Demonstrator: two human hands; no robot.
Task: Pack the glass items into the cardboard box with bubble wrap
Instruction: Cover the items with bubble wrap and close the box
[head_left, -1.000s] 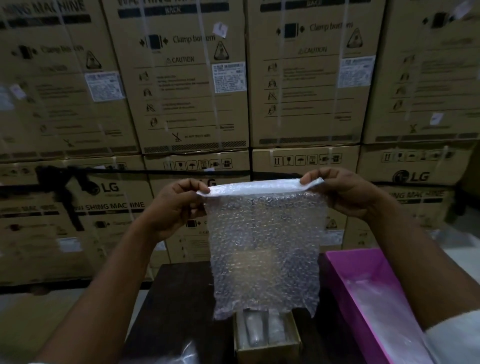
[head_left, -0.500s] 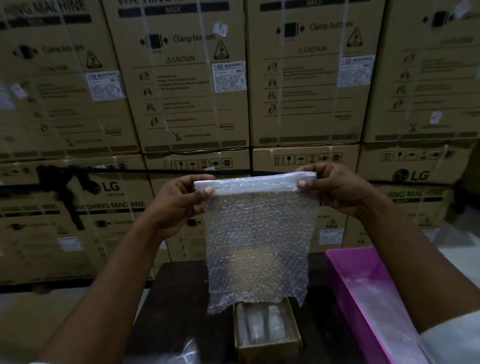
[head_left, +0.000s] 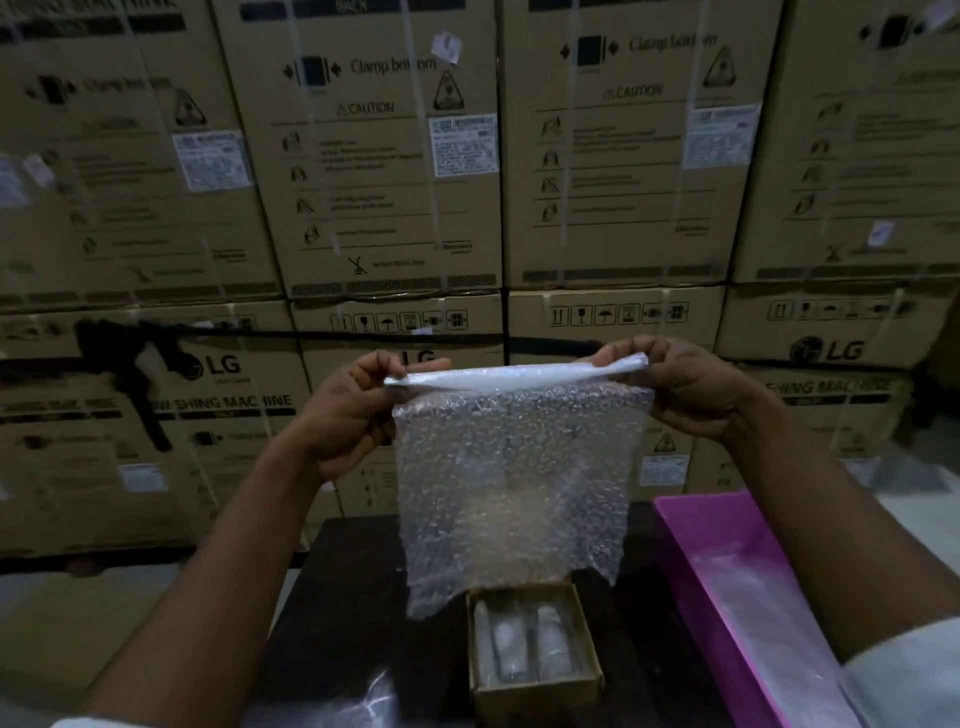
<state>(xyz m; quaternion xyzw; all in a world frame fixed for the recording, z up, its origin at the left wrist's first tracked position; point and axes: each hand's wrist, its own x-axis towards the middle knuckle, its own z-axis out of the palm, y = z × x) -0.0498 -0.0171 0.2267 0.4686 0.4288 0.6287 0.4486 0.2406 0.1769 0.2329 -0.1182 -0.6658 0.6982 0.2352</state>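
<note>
Nearest me, low centre, the small cardboard box (head_left: 535, 691) sits open on the dark table (head_left: 353, 597), w/ glass items (head_left: 524, 642) upright inside, side by side; looks like 2 or 3, too dim to count. Crumpled clear plastic (head_left: 363, 699) at the bottom edge, left of the box. Pink tray (head_left: 691, 525) to the right of the box, its far end near my right forearm, some clear plastic lying in it.

Above the box hangs the bubble wrap sheet (head_left: 511, 483); its lower edge dangles just over the box's far rim, not touching as far as I can tell. Both arms stretched fwd and up, sheet held between them at its top edge. My left hand (head_left: 348, 415) pinches the top-left corner, thumb on top, fingers curled under. My right hand (head_left: 685, 384) pinches the top-right corner the same way, knuckles up. Top edge is folded over toward me, roughly level.

Behind it all: a wall of stacked LG washing machine cartons (head_left: 384, 171), strapped.
</note>
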